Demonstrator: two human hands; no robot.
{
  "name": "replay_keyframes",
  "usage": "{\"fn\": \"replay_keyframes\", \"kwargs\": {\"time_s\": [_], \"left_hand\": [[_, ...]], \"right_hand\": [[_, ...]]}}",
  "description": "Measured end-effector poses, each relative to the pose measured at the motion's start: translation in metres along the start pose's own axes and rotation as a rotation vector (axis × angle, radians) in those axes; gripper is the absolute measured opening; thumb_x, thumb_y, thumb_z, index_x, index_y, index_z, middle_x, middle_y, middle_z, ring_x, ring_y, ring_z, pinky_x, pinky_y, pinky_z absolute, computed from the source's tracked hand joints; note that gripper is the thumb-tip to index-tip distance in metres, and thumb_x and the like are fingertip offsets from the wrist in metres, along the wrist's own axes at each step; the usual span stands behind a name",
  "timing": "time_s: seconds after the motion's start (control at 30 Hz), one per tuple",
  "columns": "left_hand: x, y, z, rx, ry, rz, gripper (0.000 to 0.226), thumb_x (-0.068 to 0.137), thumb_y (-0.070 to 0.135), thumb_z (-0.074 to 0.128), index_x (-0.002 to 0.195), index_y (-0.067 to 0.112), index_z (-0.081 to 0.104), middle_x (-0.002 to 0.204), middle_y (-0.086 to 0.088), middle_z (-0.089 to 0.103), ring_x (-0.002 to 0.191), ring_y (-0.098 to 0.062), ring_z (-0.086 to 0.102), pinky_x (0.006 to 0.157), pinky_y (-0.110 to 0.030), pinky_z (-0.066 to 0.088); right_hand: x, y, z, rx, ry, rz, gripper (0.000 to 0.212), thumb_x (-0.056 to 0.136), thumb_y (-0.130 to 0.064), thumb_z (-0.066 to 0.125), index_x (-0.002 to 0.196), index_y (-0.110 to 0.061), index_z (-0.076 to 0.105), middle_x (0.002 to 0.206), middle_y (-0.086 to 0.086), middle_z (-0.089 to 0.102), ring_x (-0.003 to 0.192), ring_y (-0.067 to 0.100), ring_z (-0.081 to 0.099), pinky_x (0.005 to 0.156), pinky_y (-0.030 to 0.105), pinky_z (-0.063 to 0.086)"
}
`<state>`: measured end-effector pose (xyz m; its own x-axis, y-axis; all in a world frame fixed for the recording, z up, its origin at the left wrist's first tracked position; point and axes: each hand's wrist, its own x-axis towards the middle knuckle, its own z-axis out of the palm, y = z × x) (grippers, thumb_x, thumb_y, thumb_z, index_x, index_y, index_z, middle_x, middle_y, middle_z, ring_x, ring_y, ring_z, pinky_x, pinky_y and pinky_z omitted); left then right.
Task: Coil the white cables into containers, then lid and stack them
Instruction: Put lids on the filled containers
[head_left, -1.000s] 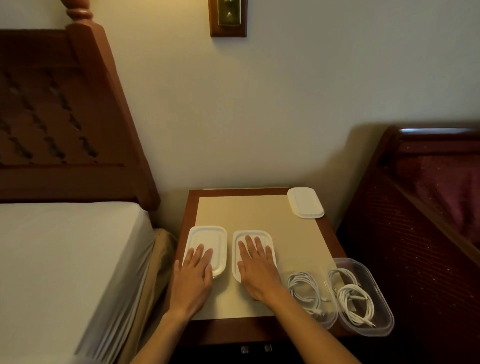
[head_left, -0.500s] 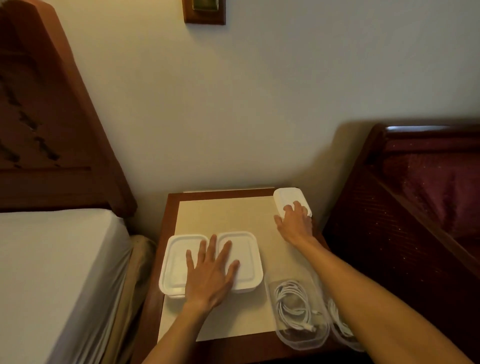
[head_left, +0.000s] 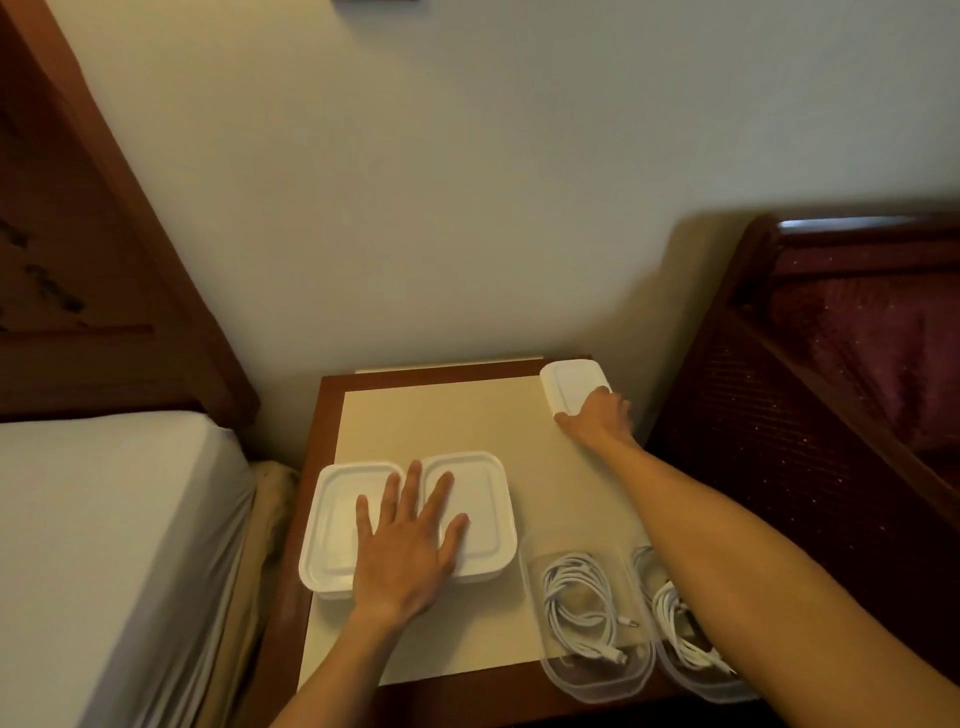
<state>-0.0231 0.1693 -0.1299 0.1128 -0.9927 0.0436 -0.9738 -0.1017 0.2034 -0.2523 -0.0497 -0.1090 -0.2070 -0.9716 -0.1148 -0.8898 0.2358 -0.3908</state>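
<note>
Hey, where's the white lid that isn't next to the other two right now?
In the head view, the third white lid sits at the nightstand's far right corner by the wall, with the right hand gripping its near edge.

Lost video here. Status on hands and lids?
Left hand flat across two lidded containers. Right hand on far lid, grip unclear. Two cable tubs uncovered.

A second ago both my hands lay flat on two separate lidded boxes. Now those boxes (head_left: 332, 525) sit touching, side by side, under my left hand (head_left: 405, 545) alone. My right hand (head_left: 595, 421) has reached to the far lid (head_left: 571, 384) and grips its near edge.
</note>
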Motion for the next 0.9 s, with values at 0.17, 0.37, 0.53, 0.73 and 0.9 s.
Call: {"fn": "replay_keyframes", "kwargs": {"time_s": [0.17, 0.37, 0.53, 0.73, 0.9], "left_hand": [[0.001, -0.002, 0.0, 0.009, -0.01, -0.005, 0.071, 0.083, 0.077, -0.005, 0.148, 0.05, -0.005, 0.158, 0.013, -0.019, 0.149, -0.021, -0.013, 0.116, -0.052, -0.016], [0.011, -0.01, -0.007, 0.003, -0.032, -0.004, 0.078, 0.076, 0.08, -0.01, 0.148, 0.049, -0.006, 0.159, 0.012, -0.018, 0.15, -0.023, -0.009, 0.117, -0.053, -0.014], [0.03, -0.012, -0.013, -0.072, -0.047, 0.007, 0.093, 0.071, 0.086, -0.014, 0.151, 0.043, 0.003, 0.162, 0.009, -0.01, 0.15, -0.026, -0.005, 0.117, -0.056, -0.012], [-0.022, 0.071, -0.061, -0.629, 0.25, -0.011, 0.059, 0.094, 0.064, 0.036, 0.139, 0.029, 0.048, 0.137, 0.005, 0.055, 0.115, -0.014, 0.059, 0.102, -0.037, 0.044], [-0.07, 0.126, -0.064, -1.002, 0.138, -0.119, 0.017, 0.097, 0.039, 0.052, 0.096, 0.027, 0.063, 0.082, 0.006, 0.066, 0.07, -0.013, 0.063, 0.057, -0.04, 0.056]], "right_hand": [[-0.008, -0.002, -0.011, 0.095, 0.067, -0.045, 0.078, 0.081, -0.052, 0.068, 0.135, -0.004, 0.039, 0.135, 0.017, 0.048, 0.124, 0.033, 0.047, 0.095, 0.043, 0.048], [-0.064, 0.007, -0.059, 0.595, 0.02, -0.165, 0.063, 0.081, -0.053, 0.067, 0.129, -0.018, 0.046, 0.122, 0.002, 0.054, 0.101, 0.018, 0.057, 0.072, 0.029, 0.053], [-0.157, 0.042, -0.093, 1.2, -0.45, -0.114, 0.06, 0.079, -0.043, 0.058, 0.134, -0.021, 0.051, 0.117, 0.012, 0.068, 0.11, 0.029, 0.063, 0.096, 0.04, 0.05], [-0.233, 0.082, -0.1, 1.71, -0.802, 0.064, 0.063, 0.078, -0.025, 0.056, 0.132, 0.008, 0.05, 0.133, 0.037, 0.05, 0.123, 0.058, 0.046, 0.114, 0.064, 0.022], [-0.261, 0.084, -0.096, 1.614, -0.748, 0.176, 0.051, 0.094, -0.025, 0.028, 0.124, 0.002, 0.06, 0.127, 0.025, 0.061, 0.116, 0.041, 0.057, 0.096, 0.054, 0.047]]}}
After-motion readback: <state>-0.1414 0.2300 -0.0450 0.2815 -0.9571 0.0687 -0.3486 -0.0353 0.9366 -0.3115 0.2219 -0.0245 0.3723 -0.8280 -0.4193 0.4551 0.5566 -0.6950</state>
